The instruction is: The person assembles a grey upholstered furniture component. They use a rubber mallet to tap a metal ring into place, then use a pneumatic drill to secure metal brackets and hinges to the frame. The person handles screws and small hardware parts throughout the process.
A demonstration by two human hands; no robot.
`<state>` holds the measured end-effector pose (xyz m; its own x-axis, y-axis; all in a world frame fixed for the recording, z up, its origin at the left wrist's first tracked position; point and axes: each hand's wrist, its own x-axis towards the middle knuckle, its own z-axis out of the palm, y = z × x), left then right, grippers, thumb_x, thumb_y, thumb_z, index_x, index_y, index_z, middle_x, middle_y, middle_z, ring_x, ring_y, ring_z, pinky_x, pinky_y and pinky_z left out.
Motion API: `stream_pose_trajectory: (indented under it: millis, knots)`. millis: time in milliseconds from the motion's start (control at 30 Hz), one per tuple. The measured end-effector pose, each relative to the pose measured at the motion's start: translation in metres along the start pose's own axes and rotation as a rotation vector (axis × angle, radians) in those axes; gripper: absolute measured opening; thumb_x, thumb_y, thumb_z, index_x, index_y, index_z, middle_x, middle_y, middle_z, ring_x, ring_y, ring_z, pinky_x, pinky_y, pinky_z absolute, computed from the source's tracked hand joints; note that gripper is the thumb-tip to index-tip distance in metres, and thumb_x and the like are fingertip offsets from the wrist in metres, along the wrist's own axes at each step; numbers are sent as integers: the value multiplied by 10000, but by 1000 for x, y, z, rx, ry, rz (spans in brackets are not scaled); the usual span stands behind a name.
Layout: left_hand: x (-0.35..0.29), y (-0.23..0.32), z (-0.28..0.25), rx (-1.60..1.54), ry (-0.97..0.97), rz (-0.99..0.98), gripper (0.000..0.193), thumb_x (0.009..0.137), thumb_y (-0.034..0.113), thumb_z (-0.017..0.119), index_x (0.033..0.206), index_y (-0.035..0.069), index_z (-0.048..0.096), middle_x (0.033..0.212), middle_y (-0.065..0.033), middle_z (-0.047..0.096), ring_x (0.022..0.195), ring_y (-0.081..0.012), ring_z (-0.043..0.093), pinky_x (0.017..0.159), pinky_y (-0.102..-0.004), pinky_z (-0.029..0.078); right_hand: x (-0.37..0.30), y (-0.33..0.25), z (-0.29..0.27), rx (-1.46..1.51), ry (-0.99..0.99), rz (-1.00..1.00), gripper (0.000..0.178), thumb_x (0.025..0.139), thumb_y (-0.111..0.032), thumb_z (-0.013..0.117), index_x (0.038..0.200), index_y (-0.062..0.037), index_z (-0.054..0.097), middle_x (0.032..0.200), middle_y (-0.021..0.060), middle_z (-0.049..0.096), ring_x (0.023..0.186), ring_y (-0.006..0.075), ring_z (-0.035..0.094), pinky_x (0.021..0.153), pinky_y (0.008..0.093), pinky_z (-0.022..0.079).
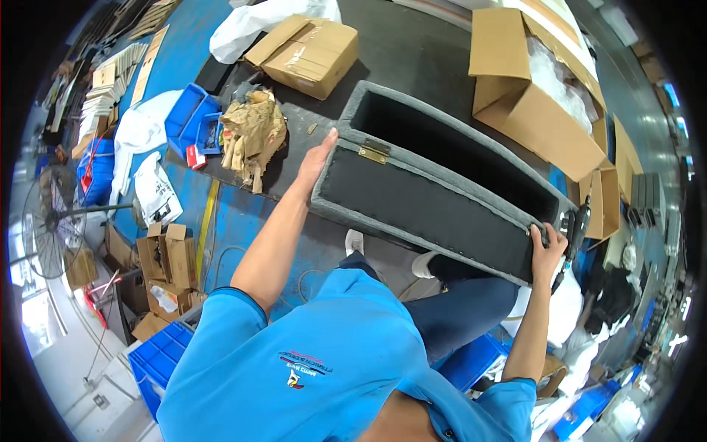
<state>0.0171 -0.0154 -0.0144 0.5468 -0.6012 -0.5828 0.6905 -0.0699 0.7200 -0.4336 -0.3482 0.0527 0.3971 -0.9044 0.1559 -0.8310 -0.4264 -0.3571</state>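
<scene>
- A person in a blue polo shirt (324, 368) holds a long grey felt-covered box (434, 184) with both hands above a dark tabletop (412, 51) in a cluttered workshop.
- The left hand (318, 158) lies flat against the box's left end, fingers pressed together and stretched upward, the thumb tip at the upper corner just beside a small brass hinge (373, 152).
- The right hand (547, 250) grips the opposite lower right corner, fingers curled over the rim and pinching the felt edge.
- The box spans the gap between the two hands, tilted from upper left down to lower right, its open dark inside facing up; the near wall faces the person.
- The box hangs in front of the person's chest, over the tabletop's near edge and the blue floor (236, 221); the person's light shoes (353, 241) show beneath it.
- On the tabletop to the left of the left hand lies crumpled brown paper (254, 132), and beyond it a closed cardboard carton (305, 51).
- An open cardboard carton (530, 96) with clear wrapping stands behind the box, to the right.
- Blue plastic bins (193, 118) sit at the tabletop's left edge, and a floor fan (51, 221) stands far left.
</scene>
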Motion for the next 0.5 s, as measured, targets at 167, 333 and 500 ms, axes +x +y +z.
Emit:
stream_pose_trajectory:
  millis: [167, 333, 500]
  knots:
    - [-2, 2, 9, -78, -35, -17, 561, 992, 570, 594, 1045, 32, 741, 930, -62, 732, 782, -131, 675, 725, -292, 550, 0, 1, 1, 84, -14, 55, 450, 868, -403, 810, 1199, -109, 727, 1222, 169, 477, 1175, 332, 505, 1058, 405, 403]
    - [-4, 1, 13, -215, -107, -42, 536, 994, 561, 595, 1092, 49, 722, 976, -63, 733, 802, -138, 680, 737, -292, 556, 1, 3, 4, 76, 3, 47, 462, 871, -414, 806, 1198, -97, 727, 1217, 165, 475, 1177, 327, 503, 1057, 404, 403]
    - [-5, 0, 12, -230, -110, -43, 510, 992, 552, 604, 1101, 67, 720, 984, -60, 733, 825, -141, 683, 760, -297, 559, -1, 4, 7, 55, 26, 19, 458, 874, -402, 806, 1200, -91, 725, 1217, 166, 480, 1164, 330, 514, 1050, 412, 413]
